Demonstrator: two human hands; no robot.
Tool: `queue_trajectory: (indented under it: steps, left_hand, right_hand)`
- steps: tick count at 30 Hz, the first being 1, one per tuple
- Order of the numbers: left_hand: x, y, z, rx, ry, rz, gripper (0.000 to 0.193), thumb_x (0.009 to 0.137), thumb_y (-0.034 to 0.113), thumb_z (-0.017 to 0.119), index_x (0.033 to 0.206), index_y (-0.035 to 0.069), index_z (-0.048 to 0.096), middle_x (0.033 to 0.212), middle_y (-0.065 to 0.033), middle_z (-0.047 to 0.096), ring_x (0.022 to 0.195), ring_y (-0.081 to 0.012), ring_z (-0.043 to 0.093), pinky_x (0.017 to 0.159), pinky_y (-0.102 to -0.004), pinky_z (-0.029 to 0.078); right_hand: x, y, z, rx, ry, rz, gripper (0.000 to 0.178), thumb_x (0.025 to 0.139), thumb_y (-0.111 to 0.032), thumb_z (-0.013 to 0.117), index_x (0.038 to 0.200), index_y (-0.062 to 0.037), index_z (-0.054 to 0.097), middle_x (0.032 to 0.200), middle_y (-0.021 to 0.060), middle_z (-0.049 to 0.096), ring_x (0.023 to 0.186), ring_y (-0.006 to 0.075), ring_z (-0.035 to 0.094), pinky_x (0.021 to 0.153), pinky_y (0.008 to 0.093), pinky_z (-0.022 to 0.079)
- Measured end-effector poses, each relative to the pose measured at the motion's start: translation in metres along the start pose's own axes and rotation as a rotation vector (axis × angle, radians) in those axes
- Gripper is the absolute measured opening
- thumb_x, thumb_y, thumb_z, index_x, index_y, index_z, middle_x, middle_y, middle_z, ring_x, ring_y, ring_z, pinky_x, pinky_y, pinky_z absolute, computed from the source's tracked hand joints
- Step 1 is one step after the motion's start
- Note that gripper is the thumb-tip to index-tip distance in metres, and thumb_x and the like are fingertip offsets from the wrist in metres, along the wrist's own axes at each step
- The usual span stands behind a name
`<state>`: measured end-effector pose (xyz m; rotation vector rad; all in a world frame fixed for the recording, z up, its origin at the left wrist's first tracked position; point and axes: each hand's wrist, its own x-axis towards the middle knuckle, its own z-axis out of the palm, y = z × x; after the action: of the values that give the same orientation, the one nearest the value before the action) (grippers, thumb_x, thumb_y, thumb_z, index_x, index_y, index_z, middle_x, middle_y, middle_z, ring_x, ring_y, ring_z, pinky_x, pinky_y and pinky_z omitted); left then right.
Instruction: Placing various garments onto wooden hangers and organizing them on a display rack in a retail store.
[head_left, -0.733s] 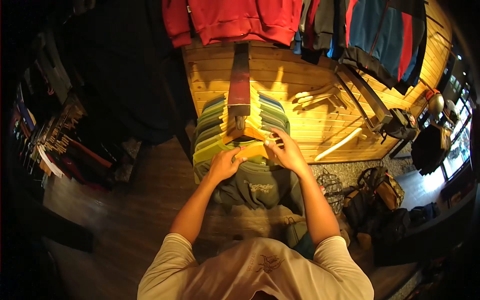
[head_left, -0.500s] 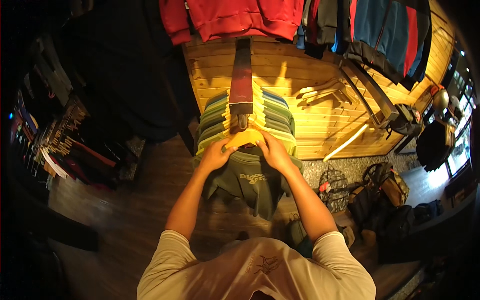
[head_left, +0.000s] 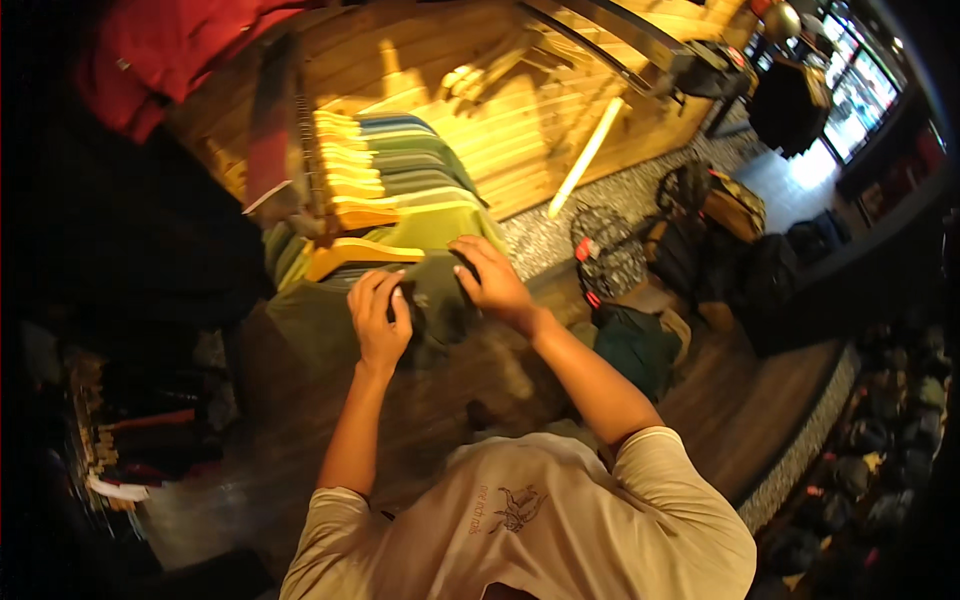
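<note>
One dark green shirt (head_left: 428,284), hung at the front yellow hanger (head_left: 362,249). Left hand (head_left: 380,322) at cloth, grip cannot be told; right hand (head_left: 495,288) at sleeve side, fingers apart. Handling: smooth lightly, shoulders level.

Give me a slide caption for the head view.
Left hand and right hand at a dark green shirt on a yellow hanger, more shirts behind.

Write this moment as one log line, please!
left hand: at dark green shirt | right hand: at same shirt | yellow hanger: just beyond hands | more shirts: hanging behind | grip: unclear
</note>
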<state>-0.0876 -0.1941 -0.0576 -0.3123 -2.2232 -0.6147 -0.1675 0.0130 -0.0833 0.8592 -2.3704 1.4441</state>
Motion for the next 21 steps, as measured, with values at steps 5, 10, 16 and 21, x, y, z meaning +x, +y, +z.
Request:
queue_trajectory:
  steps: [5, 10, 16, 21]
  left_hand:
    - [-0.005, 0.060, 0.082, -0.236, -0.259, 0.009, 0.022, 0.090, -0.001, 0.059, 0.110, 0.003, 0.066, 0.107, -0.0146, 0.065, 0.106, -0.0342, 0.060, 0.095, -0.0418, 0.044]
    - [-0.018, 0.114, 0.164, -0.355, -0.420, -0.013, 0.023, 0.091, 0.001, 0.058, 0.112, 0.004, 0.067, 0.109, -0.0140, 0.066, 0.104, -0.0342, 0.060, 0.093, -0.0420, 0.045]
    - [-0.021, 0.180, 0.256, -0.532, -0.508, -0.146, 0.020, 0.096, 0.003, 0.057, 0.114, 0.001, 0.066, 0.108, -0.0189, 0.067, 0.101, -0.0386, 0.065, 0.089, -0.0407, 0.050]
    - [-0.067, 0.213, 0.313, -0.510, -0.622, -0.155, 0.019, 0.098, 0.008, 0.057, 0.113, 0.001, 0.066, 0.106, -0.0177, 0.068, 0.103, -0.0359, 0.066, 0.090, -0.0386, 0.051]
  right_hand:
    - [-0.073, 0.064, -0.088, -0.085, 0.077, 0.217, 0.031, 0.091, -0.012, 0.064, 0.122, -0.0052, 0.063, 0.122, 0.0195, 0.061, 0.117, 0.0388, 0.058, 0.098, 0.0438, 0.048]
    - [-0.165, 0.128, -0.165, -0.164, 0.180, 0.226, 0.032, 0.091, -0.007, 0.067, 0.123, -0.0032, 0.063, 0.116, 0.0184, 0.063, 0.109, 0.0364, 0.063, 0.093, 0.0403, 0.051]
    - [-0.225, 0.160, -0.257, -0.138, 0.210, 0.576, 0.030, 0.090, -0.011, 0.065, 0.119, -0.0030, 0.063, 0.114, 0.0206, 0.063, 0.106, 0.0399, 0.062, 0.091, 0.0446, 0.051]
    - [-0.263, 0.207, -0.288, -0.129, 0.204, 0.607, 0.030, 0.091, -0.014, 0.067, 0.119, -0.0031, 0.064, 0.111, 0.0197, 0.064, 0.107, 0.0400, 0.062, 0.090, 0.0460, 0.051]
